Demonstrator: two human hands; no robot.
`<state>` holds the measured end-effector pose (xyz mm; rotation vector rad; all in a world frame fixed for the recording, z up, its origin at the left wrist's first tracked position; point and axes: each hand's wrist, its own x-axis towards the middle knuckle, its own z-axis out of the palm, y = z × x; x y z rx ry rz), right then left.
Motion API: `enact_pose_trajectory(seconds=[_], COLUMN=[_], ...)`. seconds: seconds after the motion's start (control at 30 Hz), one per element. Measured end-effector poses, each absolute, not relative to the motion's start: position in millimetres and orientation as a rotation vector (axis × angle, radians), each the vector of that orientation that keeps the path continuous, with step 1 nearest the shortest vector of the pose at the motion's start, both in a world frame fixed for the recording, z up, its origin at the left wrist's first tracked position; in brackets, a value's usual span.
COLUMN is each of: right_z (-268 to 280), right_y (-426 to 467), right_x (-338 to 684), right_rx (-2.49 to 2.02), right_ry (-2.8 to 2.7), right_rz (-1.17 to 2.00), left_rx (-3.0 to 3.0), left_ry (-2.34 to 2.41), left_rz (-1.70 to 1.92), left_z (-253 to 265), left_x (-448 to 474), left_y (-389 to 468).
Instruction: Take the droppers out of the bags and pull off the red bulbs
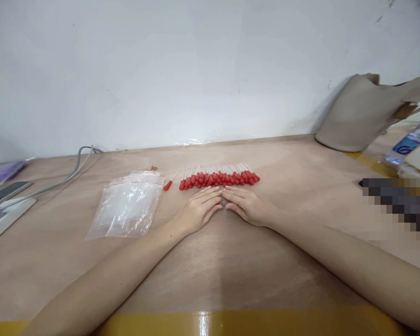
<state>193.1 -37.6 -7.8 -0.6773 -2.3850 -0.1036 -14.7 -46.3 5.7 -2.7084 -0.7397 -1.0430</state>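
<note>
A row of red-tipped white sticks [219, 178] lies on the table, red ends toward me. My left hand [205, 207] is just in front of it, thumb and fingers closed around a small red-tipped piece [219, 203], mostly hidden by the fingers. Facing it, almost touching at the fingertips, is my right hand [247, 205], its fingers stretched out and the thumb apart. Between the two hands a pale bit shows beside the red. One single red-tipped stick [167, 185] lies apart, left of the row.
Clear zip bags [129, 205] lie flat to the left. Farther left are grey cables [68, 177], a phone [10, 192] and a purple packet [3, 172]. A beige bag [353, 112] leans against the wall at right, near a bottle [409, 142]. A blurred dark object [399, 200] sits at right.
</note>
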Motion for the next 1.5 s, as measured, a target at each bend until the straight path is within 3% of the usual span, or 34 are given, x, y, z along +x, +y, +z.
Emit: enact_pose_trajectory(seconds=[0.2,0.57,1.17,1.5], right_z=[-2,6,10,5], right_y=[-42,-51,-52,-55], right_x=[193,194,199,206], right_rx=[-0.615,-0.501,-0.352,-0.366], right_ry=[-2.418,-2.376,-2.322,-2.352], right_rz=[-0.148,-0.532,-0.685,-0.600], left_rx=[-2.690,-2.647,-2.856,-2.816], left_ry=[-0.718,-0.629,-0.720,-0.641], left_rz=[-0.969,-0.872,-0.826,-0.904], left_z=[8,15,17,17], left_x=[-14,-16,-20,-21], left_y=[-47,-53,-55,-56])
